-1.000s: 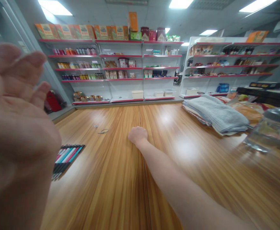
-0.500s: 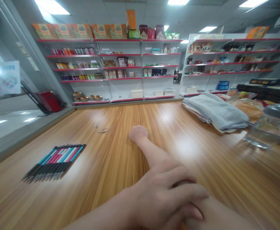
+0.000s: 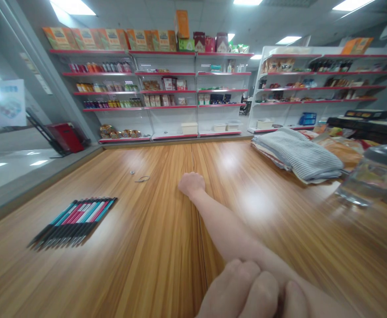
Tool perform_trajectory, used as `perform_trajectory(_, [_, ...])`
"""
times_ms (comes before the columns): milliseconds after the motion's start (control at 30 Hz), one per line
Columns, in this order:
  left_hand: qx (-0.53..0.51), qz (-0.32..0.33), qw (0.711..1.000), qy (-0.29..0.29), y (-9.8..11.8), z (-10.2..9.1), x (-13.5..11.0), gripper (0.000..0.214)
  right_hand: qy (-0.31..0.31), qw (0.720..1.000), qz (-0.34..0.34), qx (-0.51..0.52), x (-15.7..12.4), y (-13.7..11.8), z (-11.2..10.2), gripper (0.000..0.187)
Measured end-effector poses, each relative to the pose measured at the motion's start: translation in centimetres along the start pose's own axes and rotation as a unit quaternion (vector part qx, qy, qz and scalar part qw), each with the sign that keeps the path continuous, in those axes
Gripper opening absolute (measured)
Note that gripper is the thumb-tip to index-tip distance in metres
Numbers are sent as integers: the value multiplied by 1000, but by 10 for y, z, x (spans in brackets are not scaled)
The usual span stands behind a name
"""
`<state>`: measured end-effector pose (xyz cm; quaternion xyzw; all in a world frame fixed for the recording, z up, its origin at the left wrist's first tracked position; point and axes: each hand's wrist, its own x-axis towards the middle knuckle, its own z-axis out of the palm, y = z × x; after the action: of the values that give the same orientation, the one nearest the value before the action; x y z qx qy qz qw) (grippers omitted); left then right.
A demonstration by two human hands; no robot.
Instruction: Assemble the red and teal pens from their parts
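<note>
My right arm reaches out over the wooden table (image 3: 160, 229), and my right hand (image 3: 192, 183) is closed in a fist at its end, on the tabletop by the seam. Nothing shows in that fist. Low in the picture, my left hand (image 3: 246, 291) lies against my right forearm with its fingers curled and knuckles up. What its fingers close on, if anything, is hidden. Left of my hands is a row of pens (image 3: 76, 223) in blue, pink and black. A small ring-like loop (image 3: 142, 179) and a tiny metal piece (image 3: 132, 172) lie nearer the right fist.
Folded striped cloth (image 3: 299, 152) lies at the table's right side, next to a clear jug (image 3: 368, 176) with a grey lid. Black boxes (image 3: 368, 123) stand behind it. Shelves of goods (image 3: 173, 108) line the back. A red hand truck (image 3: 65, 137) stands at far left.
My left hand has slid down my right forearm toward the lower right, and its fingers have curled in. The right fist has stayed in place.
</note>
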<state>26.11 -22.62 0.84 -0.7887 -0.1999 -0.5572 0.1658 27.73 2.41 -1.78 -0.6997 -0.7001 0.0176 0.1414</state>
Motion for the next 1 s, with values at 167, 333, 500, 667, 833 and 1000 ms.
perform_trajectory(167, [9, 79, 995, -58, -9, -4, 8, 23, 4, 1000, 2, 2, 0, 0, 0, 36])
perform_trajectory(333, [56, 83, 991, -84, -20, -4, 7, 29, 13, 1000, 3, 3, 1, 1, 2, 36])
perform_trajectory(500, [42, 45, 998, -29, -4, 9, -4, 30, 18, 1000, 1, 2, 2, 3, 4, 37])
perform_trajectory(667, [18, -49, 998, -20, 8, 10, -8, 37, 22, 1000, -2, 1, -1, 4, 2, 37])
perform_trajectory(833, [-44, 96, 983, -152, -17, 15, -10, 31, 23, 1000, -18, 1, -9, 5, -1, 37])
perform_trajectory(1000, [-59, 126, 967, -212, -24, 24, -8, 18, 17, 999, -40, 0, -18, -1, -3, 35])
